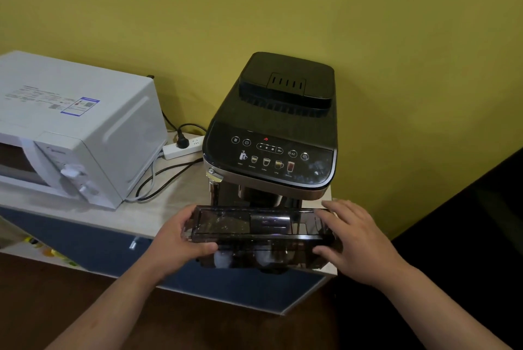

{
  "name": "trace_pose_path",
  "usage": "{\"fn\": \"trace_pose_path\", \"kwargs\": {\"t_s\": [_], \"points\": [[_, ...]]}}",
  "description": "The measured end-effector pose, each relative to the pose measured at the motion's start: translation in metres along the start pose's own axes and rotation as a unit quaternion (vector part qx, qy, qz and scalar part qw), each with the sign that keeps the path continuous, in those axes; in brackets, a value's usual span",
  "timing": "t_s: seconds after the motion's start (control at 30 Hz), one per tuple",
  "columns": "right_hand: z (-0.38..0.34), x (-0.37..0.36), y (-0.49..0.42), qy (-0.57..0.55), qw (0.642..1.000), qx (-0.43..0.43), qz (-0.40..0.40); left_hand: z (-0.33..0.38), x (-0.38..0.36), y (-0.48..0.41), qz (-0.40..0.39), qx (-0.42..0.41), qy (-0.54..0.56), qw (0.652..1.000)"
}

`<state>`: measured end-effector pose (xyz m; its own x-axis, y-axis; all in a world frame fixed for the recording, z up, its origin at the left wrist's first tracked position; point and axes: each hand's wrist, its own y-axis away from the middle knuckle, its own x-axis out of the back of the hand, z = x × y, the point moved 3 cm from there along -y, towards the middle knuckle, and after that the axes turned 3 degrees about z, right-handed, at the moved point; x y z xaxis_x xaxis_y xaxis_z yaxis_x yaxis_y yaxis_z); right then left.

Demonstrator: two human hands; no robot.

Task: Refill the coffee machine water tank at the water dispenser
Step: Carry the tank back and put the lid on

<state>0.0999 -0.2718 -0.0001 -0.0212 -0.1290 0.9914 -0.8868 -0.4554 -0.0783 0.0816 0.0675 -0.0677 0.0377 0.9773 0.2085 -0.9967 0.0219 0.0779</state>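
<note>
Microwave (70,129): white, well off to my left on the counter (169,202); it stands clear of my path, nothing to dodge there.

Power strip (184,147): white, between the microwave and the coffee machine (271,134), with a black plug in it and cables trailing over the counter; I judge they are far enough back not to snag.

Left hand (181,239): fingers clamped on the left end of the water tank (260,232), thumb on the front edge, fingers wrapped over the top and far side.

Water tank: dark, see-through plastic, long and shallow, held level in front of the machine's base, just past the counter edge. It looks stiff and smooth, likely light now and much heavier once full. I cannot tell how much water is in it.

Where to hold: I judge the two short ends best, one hand each, keeping it level; smooth walls could slip when wet.

Right hand (356,236): fingers spread and curled round the right end, thumb near the front lower edge; contact looks lighter than on the left, and I cannot tell whether it grips firmly.

Coffee machine: black top, lit control panel, directly behind the tank; its spout overhangs, so I would draw the tank straight toward me.

Dark surface (467,222): close on my right, at the counter's end; it could crowd my elbow when I turn.
</note>
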Motion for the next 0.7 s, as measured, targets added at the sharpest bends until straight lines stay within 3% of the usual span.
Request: {"fn": "trace_pose_path", "kwargs": {"t_s": [0.2, 0.47, 0.7], "points": [[0.004, 0.003, -0.014, -0.044, 0.997, -0.004, -0.064, 0.004, 0.000, 0.001, -0.005, 0.009, 0.002, 1.000], [-0.014, 0.010, -0.042, 0.033, 0.986, 0.041, -0.157, 0.004, 0.000, 0.003, -0.007, 0.033, 0.027, 0.999], [-0.021, 0.010, -0.050, 0.028, 0.985, 0.065, -0.157, 0.005, 0.000, 0.004, -0.007, 0.051, 0.019, 0.998]]}}
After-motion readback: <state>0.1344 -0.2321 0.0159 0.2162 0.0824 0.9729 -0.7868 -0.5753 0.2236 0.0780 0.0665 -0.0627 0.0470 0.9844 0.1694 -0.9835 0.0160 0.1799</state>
